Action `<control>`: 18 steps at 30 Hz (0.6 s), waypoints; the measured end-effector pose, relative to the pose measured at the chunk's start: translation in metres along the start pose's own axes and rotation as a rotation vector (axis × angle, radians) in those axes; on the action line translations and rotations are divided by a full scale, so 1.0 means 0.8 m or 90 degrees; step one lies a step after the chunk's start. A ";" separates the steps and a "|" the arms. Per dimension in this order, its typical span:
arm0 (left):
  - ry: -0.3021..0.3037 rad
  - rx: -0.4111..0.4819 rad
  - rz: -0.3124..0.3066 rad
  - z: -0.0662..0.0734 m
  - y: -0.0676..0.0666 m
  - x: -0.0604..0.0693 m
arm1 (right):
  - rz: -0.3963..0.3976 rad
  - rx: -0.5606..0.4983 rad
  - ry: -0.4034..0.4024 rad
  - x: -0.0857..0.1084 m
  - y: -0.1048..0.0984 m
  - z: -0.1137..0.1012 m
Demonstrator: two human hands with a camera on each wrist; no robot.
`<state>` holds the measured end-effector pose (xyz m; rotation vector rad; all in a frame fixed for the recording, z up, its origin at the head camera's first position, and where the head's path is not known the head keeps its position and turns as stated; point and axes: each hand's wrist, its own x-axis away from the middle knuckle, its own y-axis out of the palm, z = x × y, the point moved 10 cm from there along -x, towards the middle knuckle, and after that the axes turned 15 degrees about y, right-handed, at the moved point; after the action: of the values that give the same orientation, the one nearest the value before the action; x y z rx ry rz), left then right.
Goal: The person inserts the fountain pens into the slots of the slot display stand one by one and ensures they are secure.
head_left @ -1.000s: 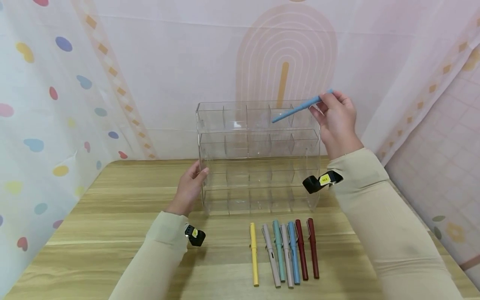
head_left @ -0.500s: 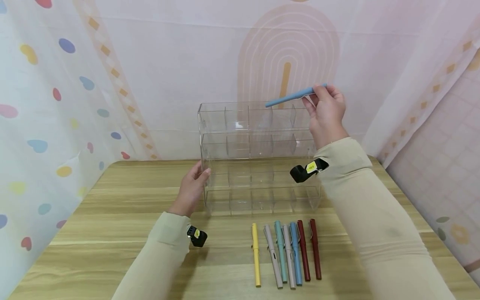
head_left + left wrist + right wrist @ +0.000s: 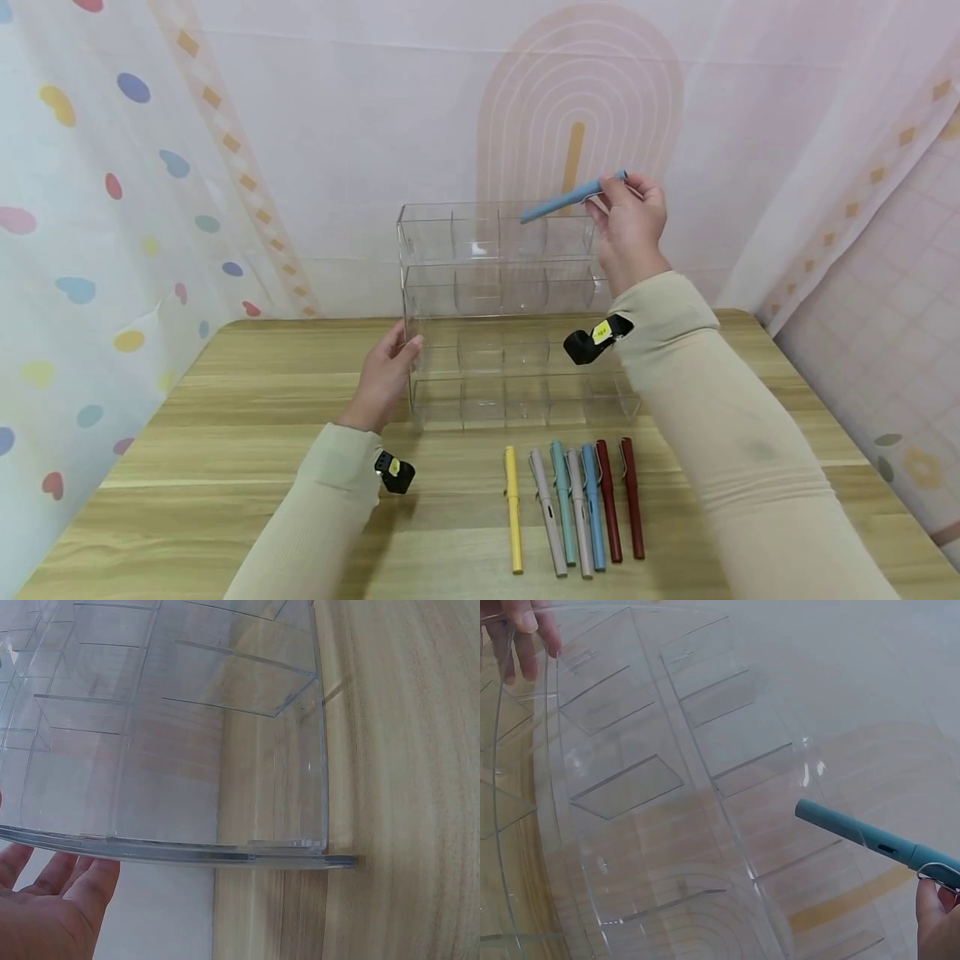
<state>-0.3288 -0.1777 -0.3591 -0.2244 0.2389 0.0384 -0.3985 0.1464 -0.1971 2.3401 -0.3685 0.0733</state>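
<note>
A clear acrylic pen rack (image 3: 480, 292) with tiered, divided compartments stands upright on the table. At its left side panel, my left hand (image 3: 382, 375) grips the edge; in the left wrist view the fingers (image 3: 94, 889) lie along the outer side. My right hand (image 3: 633, 221) pinches a blue pen (image 3: 566, 202) near its clip end, above the top tier. The pen slants down to the left, its free end near the top row's middle compartments. In the right wrist view the pen (image 3: 855, 829) shows a small dark slot in its barrel. Whether it touches the rack, I cannot tell.
In front of the rack lie several capped pens: a yellow pen (image 3: 513, 510), grey ones, a teal pen (image 3: 563, 504), a blue one and two dark red pens (image 3: 632, 498). A patterned curtain (image 3: 360, 150) hangs behind the wooden table (image 3: 225, 467).
My right hand has moved left with the blue pen, bringing it from the rack's right end toward the middle of the top tier. The left hand keeps its grip on the rack.
</note>
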 end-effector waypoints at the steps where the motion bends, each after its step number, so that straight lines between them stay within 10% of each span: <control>1: 0.001 0.001 0.001 0.000 0.000 0.000 | 0.001 0.004 0.001 0.000 0.001 0.002; 18: 0.001 -0.007 0.001 0.001 0.000 0.002 | -0.009 0.064 -0.014 -0.002 0.008 0.018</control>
<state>-0.3271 -0.1775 -0.3588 -0.2347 0.2400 0.0412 -0.4030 0.1328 -0.2037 2.4448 -0.3666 0.0600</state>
